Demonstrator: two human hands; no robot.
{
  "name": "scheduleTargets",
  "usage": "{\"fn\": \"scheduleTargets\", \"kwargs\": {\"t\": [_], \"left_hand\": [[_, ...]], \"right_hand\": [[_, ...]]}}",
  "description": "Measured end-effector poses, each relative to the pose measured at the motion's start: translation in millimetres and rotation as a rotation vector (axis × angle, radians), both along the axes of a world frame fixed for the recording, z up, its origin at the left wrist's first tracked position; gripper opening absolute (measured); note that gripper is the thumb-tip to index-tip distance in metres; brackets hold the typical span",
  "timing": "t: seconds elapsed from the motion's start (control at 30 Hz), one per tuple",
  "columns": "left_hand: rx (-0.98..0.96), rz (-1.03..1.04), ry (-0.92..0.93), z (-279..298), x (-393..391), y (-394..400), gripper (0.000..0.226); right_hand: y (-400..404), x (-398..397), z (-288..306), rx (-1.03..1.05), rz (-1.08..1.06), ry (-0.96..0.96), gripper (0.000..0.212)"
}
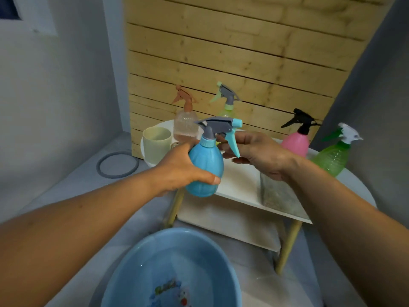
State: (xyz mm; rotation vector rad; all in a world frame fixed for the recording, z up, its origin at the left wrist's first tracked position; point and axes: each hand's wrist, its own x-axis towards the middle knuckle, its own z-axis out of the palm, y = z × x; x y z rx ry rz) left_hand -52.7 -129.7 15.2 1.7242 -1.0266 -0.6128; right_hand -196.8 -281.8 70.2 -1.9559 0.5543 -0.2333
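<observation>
1. Grips the blue spray bottle (pixel 207 167) upright in the left hand (pixel 179 168), with fingers wrapped behind its round body and the thumb pressed across the lower front.
2. Meets the bottle's neck with the right hand (pixel 259 151), with fingers (pixel 224 148) bent in behind the light-blue trigger (pixel 234 145) and closing on the base of the spray head.
3. Holds the bottle in the air over the near-left edge of the white tabletop (pixel 239 182), beyond the blue basin (pixel 137 262) on the floor.
4. Shows, standing on the tabletop behind: a beige cup (pixel 157 142), a clear bottle (pixel 185 125) with a brown sprayer, a yellow-green bottle (pixel 228 107), a pink bottle (pixel 295 144) with a black sprayer, and a green bottle (pixel 332 158) with a white sprayer.
5. Shows a grey ring (pixel 99 168) on the floor to the left and a wooden slat panel (pixel 221 52) behind.
</observation>
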Motion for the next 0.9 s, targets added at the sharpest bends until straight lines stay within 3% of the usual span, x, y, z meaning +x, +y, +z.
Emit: {"fn": "scheduleTargets", "kwargs": {"t": [0.13,0.4,0.63,0.9], "left_hand": [[0.011,-0.058,-0.006,-1.4,6.7,-34.5,0.065],[0.083,-0.184,0.069,-27.2,22.5,-74.3,0.076],[0.083,-0.285,0.083,-28.5,25.1,-85.7,0.071],[-0.001,-0.188,0.167,-47.9,14.6,-79.1,0.081]], "right_hand": [[-24.8,4.3,1.8,0.041,0.017,-0.043,0.01],[-53.7,6.9,-18.4,0.071,0.051,-0.023,0.017],[-60.7,15.8,-25.2,0.011,0.041,-0.09,0.03],[-43.2,28.3,-43.2,-0.059,-0.265,-0.225,0.039]]}}
